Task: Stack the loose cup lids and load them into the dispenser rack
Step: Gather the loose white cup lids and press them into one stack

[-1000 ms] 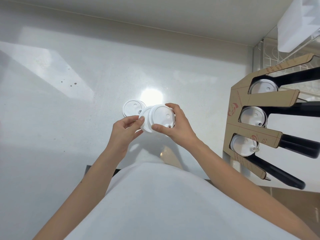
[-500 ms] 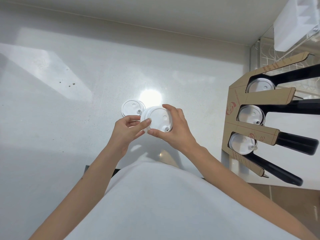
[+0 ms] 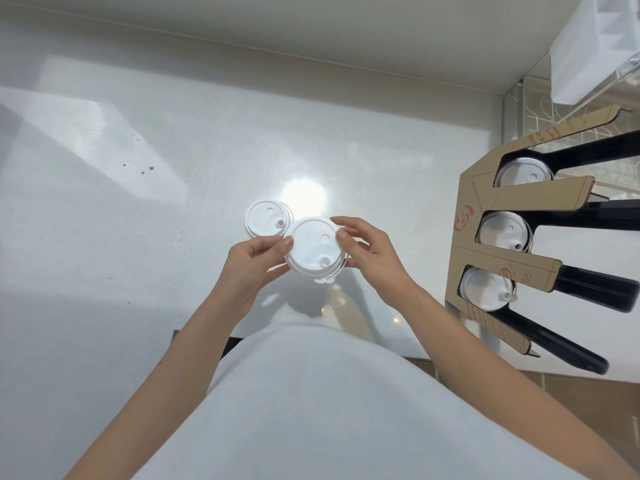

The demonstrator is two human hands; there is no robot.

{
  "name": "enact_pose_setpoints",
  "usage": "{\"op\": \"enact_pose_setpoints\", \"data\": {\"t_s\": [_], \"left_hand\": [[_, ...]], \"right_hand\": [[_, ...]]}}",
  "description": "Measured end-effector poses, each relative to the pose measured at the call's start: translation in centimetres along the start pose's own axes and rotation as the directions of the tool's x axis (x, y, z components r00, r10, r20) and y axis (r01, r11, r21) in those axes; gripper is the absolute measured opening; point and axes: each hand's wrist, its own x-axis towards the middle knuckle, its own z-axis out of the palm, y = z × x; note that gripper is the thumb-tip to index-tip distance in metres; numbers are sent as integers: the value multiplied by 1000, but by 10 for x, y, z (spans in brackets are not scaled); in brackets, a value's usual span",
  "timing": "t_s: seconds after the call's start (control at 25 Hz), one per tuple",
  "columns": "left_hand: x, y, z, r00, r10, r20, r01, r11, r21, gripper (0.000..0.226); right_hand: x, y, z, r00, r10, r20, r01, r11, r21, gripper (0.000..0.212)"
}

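A short stack of white cup lids [image 3: 313, 247] is held flat above the white counter, top face towards me. My left hand [image 3: 254, 268] pinches its left rim and my right hand [image 3: 370, 252] holds its right rim. Just behind it on the counter lies another small stack of white lids [image 3: 265, 218], touched by neither hand. At the right stands the cardboard dispenser rack [image 3: 485, 209] with three black slots, each showing a white lid at its mouth: top [image 3: 524, 171], middle [image 3: 504, 230], bottom [image 3: 486, 289].
The white counter [image 3: 138, 202] spreads wide to the left and back, ending at a wall. A clear holder with white sheets [image 3: 595, 46] stands at the top right above the rack. My white shirt fills the lower middle.
The held lids have turned from tilted on edge to flat, face up. My left hand has closed its grip on the left rim; both hands sit slightly lower.
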Motion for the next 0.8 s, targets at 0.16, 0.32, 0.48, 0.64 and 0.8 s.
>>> {"op": "enact_pose_setpoints", "data": {"t_s": [0.16,0.32,0.48,0.64,0.8], "left_hand": [[0,0,0,1000,20,5,-20,1000,5,27],[1,0,-2,999,41,9,-41,999,13,23],[2,-2,-4,997,72,15,-72,997,26,27],[0,-4,-3,996,94,-11,-93,995,41,29],[1,-4,-1,989,126,-70,-124,991,42,31]], "right_hand": [[1,-1,-1,1000,-1,0,1,1000,26,25],[3,-2,0,1000,-12,5,12,1000,22,28],[4,-1,-1,1000,-3,8,3,1000,13,29],[2,-3,0,1000,-10,24,10,1000,27,31],[4,-3,-1,999,-2,39,0,999,50,35]]}}
